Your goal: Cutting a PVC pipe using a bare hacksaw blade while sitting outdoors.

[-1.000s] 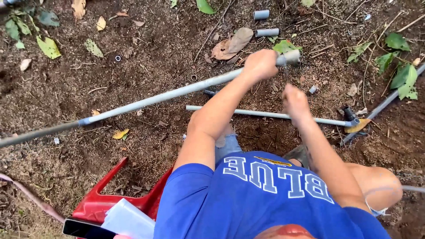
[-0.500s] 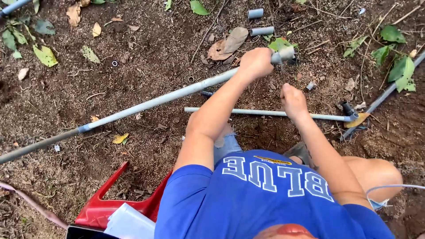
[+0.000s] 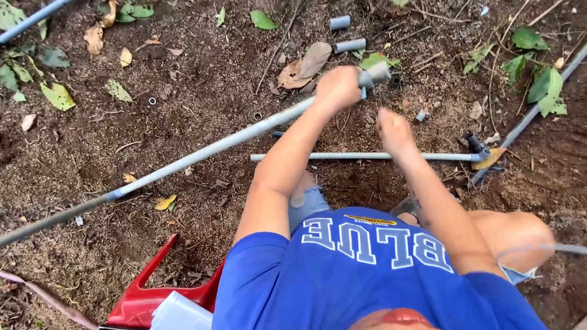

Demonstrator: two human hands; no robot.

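My left hand is closed around a long grey pipe close to its far end, where a grey fitting sits. The pipe runs diagonally down to the left and is held just off the dirt. My right hand is a closed fist just right of the fitting and a little nearer to me. Nothing shows in it. It hovers above a thinner grey pipe lying level on the soil. Both bare forearms reach out from my blue shirt.
Two short grey pipe pieces lie beyond the hands. Another pipe slants along the right, with a black fitting at its lower end. A red plastic seat is at my lower left. Leaves and twigs litter the dirt.
My right hand has lifted slightly up and left, toward the fitting. The left hand keeps its grip on the long pipe, which has barely moved.
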